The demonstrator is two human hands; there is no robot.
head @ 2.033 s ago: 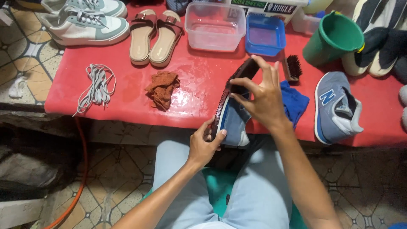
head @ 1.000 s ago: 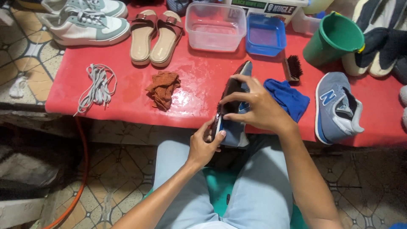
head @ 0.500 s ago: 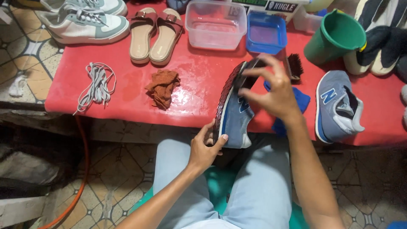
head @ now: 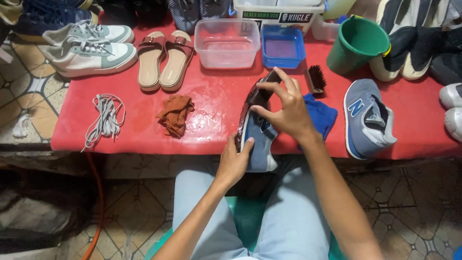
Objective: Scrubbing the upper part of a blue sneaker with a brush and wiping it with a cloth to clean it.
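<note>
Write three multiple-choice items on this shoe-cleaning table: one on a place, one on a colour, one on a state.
1. Where does the brown rag lie?
A. in the green bucket
B. on the red table, between the loose laces and the held sneaker
C. on the floor

2. What colour is the bucket?
A. green
B. yellow
C. white

3. How is the blue-grey sneaker held?
A. flat on its sole, untouched
B. hanging by its laces
C. turned on its side, gripped by both hands

Answers: 1 B, the rag rests on the table right of the laces. 2 A, its wall is plainly green. 3 C, the left hand grips one end of it and the right hand the other, the sole facing left.
</note>
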